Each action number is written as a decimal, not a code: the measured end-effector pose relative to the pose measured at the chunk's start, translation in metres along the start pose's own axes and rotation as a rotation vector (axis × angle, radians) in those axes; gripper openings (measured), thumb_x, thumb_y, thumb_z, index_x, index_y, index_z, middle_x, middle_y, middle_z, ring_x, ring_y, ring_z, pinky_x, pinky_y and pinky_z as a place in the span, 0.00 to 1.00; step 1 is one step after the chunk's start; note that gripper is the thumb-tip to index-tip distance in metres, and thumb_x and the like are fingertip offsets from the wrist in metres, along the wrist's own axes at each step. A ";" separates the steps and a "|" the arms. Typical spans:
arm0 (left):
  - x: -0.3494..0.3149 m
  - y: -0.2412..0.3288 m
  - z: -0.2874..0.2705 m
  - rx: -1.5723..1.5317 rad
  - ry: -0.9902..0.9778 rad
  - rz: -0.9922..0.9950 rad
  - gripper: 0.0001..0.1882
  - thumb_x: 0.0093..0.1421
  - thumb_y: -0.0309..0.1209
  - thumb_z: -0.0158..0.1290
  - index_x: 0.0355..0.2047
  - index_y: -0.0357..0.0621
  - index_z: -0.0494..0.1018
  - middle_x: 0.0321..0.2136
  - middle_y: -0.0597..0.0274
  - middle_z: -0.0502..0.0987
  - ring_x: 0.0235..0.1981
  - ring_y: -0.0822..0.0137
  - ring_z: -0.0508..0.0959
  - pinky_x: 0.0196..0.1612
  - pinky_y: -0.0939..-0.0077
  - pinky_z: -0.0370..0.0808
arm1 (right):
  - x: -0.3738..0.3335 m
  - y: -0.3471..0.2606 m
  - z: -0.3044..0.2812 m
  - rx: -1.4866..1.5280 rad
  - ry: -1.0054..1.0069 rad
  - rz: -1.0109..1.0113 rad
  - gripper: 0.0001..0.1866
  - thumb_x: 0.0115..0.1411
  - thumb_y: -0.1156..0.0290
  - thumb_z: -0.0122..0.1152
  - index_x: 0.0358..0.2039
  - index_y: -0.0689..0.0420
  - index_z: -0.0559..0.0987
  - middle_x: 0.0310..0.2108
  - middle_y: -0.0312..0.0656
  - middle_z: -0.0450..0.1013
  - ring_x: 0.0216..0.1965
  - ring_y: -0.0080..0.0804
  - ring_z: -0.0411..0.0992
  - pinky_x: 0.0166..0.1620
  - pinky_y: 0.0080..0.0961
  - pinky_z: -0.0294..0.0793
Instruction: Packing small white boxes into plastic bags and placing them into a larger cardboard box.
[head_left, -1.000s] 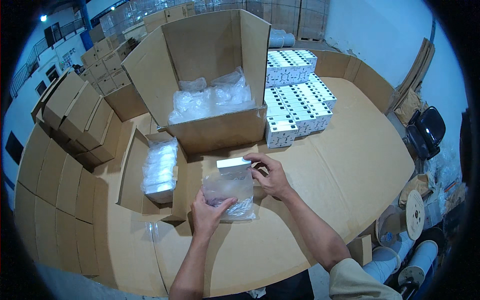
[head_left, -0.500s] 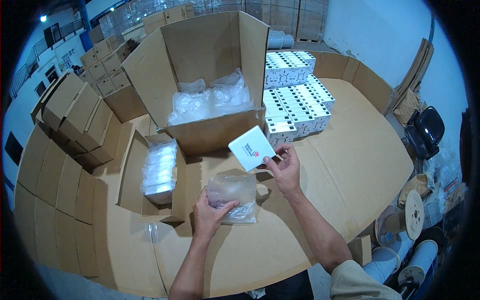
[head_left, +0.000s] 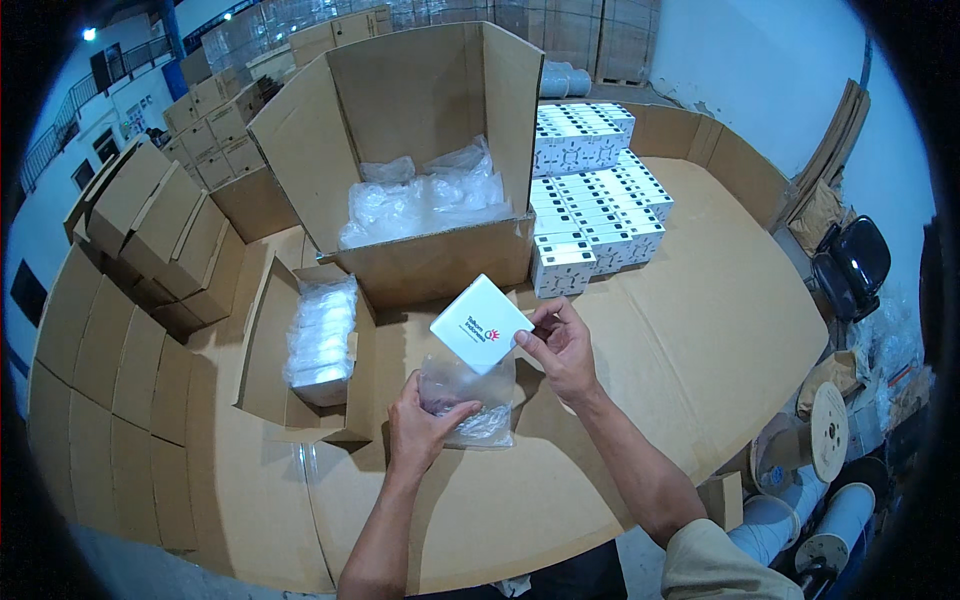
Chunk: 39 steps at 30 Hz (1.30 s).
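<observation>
Between thumb and fingers my right hand (head_left: 562, 350) grips a flat white square box (head_left: 480, 318) by its right corner. The box is tilted like a diamond, and its printed face shows. Below it, my left hand (head_left: 425, 418) is closed on a clear plastic bag (head_left: 470, 415), thumb across the front. The lower tip of the box overlaps the bag's upper edge; whether it is inside, I cannot tell. Left of my hands, a small open carton (head_left: 258, 350) holds a row of bagged white items (head_left: 322, 335).
A tall open carton (head_left: 430, 275) with clear plastic bags (head_left: 430, 200) stands behind my hands. Stacked white patterned boxes (head_left: 600, 215) are at the back right. Closed brown cartons (head_left: 110, 400) line the left side. A cardboard rim (head_left: 740, 160) borders the far right of the cardboard-covered table (head_left: 690, 330).
My right hand has brought the white box left and down, turning it, so its lower corner now overlaps the bag's top. My left hand has hardly moved.
</observation>
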<state>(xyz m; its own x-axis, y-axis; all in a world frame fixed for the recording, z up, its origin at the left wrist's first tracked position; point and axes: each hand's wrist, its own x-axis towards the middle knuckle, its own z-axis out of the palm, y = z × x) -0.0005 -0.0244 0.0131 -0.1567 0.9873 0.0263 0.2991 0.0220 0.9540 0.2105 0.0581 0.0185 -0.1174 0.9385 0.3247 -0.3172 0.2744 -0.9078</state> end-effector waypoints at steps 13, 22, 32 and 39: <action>0.000 0.001 -0.003 0.024 0.006 -0.001 0.32 0.47 0.37 0.76 0.48 0.35 0.75 0.39 0.52 0.85 0.40 0.63 0.85 0.47 0.66 0.80 | 0.001 0.001 -0.006 -0.006 -0.097 0.052 0.15 0.61 0.81 0.66 0.43 0.57 0.69 0.37 0.35 0.71 0.39 0.20 0.71 0.45 0.22 0.74; 0.001 0.005 -0.003 0.007 -0.032 -0.028 0.33 0.47 0.30 0.76 0.52 0.35 0.74 0.42 0.54 0.83 0.44 0.65 0.83 0.49 0.67 0.79 | 0.001 0.004 -0.007 -0.001 -0.162 0.102 0.15 0.61 0.79 0.66 0.44 0.57 0.69 0.39 0.35 0.69 0.43 0.21 0.69 0.48 0.22 0.72; 0.001 -0.003 0.000 -0.005 0.002 0.099 0.29 0.50 0.38 0.75 0.46 0.36 0.75 0.37 0.53 0.84 0.39 0.64 0.84 0.44 0.66 0.79 | -0.002 0.004 0.000 0.048 -0.202 0.218 0.15 0.65 0.79 0.63 0.47 0.58 0.67 0.43 0.38 0.69 0.45 0.21 0.71 0.46 0.19 0.76; 0.003 -0.009 0.001 -0.201 0.036 -0.039 0.19 0.66 0.39 0.62 0.45 0.36 0.75 0.36 0.57 0.83 0.38 0.70 0.80 0.44 0.70 0.77 | 0.000 0.004 -0.003 0.003 -0.213 0.231 0.14 0.63 0.80 0.64 0.45 0.59 0.69 0.41 0.37 0.69 0.44 0.20 0.72 0.47 0.20 0.76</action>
<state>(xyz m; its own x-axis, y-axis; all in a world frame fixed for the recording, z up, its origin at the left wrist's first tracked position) -0.0029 -0.0211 0.0039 -0.1992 0.9800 -0.0042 0.0992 0.0244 0.9948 0.2124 0.0596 0.0141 -0.3815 0.9106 0.1587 -0.2620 0.0581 -0.9633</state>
